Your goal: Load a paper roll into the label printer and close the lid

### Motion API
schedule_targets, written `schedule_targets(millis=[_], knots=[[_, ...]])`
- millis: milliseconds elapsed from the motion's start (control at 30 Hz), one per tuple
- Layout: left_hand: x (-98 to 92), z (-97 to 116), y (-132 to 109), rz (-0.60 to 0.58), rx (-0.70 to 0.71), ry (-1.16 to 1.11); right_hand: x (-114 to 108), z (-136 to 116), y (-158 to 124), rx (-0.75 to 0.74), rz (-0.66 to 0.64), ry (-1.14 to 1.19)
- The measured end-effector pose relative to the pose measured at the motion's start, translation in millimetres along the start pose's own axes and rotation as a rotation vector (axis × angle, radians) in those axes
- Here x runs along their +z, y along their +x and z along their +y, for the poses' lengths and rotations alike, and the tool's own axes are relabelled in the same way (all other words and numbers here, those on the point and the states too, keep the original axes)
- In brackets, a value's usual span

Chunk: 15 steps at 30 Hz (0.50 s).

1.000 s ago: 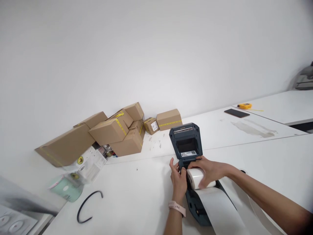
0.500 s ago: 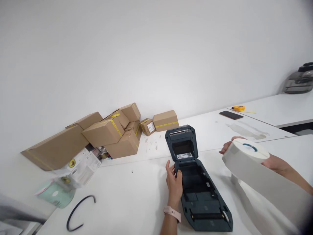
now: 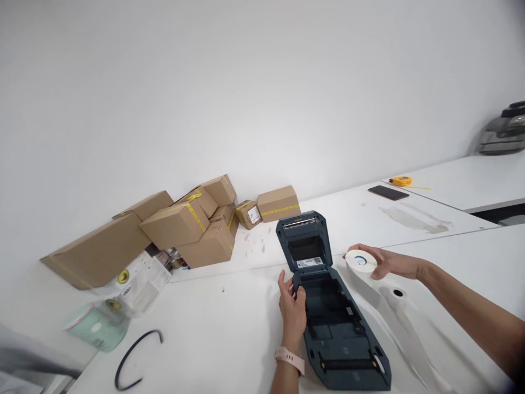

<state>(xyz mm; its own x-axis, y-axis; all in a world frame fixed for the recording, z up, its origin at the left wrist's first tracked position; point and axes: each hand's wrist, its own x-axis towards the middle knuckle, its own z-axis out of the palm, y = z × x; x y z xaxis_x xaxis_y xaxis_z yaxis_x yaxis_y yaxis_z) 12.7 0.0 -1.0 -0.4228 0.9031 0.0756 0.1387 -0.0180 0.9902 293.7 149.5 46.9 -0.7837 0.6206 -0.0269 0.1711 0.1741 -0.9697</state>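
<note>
A dark label printer (image 3: 334, 323) lies open on the white table (image 3: 229, 328), its lid (image 3: 305, 241) tipped up and its inside empty. My left hand (image 3: 292, 309), with a pink watch on the wrist, grips the printer's left edge near the hinge. My right hand (image 3: 383, 261) holds a white label roll (image 3: 361, 265) standing on end on the table just right of the printer. A long strip of labels trails from it toward me. A second small roll (image 3: 396, 295) stands close by.
Several cardboard boxes (image 3: 180, 224) are piled against the wall at the back left. Packets and a green roll (image 3: 96, 328) lie at left, beside a black curved cable (image 3: 133, 358). A phone (image 3: 388, 192) and yellow tape measure (image 3: 400, 180) lie far right.
My right hand lifted the label roll out of the printer, swung it right, and set it down on the table. My left hand stayed on the printer.
</note>
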Motion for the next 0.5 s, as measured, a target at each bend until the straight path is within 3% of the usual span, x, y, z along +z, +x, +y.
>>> schedule_targets(millis=[133,233,400,500], knots=[[0.0,0.3,0.5,0.002,-0.005,-0.020,5.7,10.3,5.0,0.054,0.000,-0.002],[0.0,3.2,-0.2,0.007,-0.016,-0.023,5.7,21.3,-1.1,-0.005,0.038,-0.017],[-0.4,4.6,-1.7,0.007,-0.046,-0.021,-3.9,52.6,-48.3,0.004,0.266,0.032],[-0.5,1.5,-0.8,0.013,-0.043,-0.009,8.5,72.3,-78.0,0.015,0.369,-0.091]])
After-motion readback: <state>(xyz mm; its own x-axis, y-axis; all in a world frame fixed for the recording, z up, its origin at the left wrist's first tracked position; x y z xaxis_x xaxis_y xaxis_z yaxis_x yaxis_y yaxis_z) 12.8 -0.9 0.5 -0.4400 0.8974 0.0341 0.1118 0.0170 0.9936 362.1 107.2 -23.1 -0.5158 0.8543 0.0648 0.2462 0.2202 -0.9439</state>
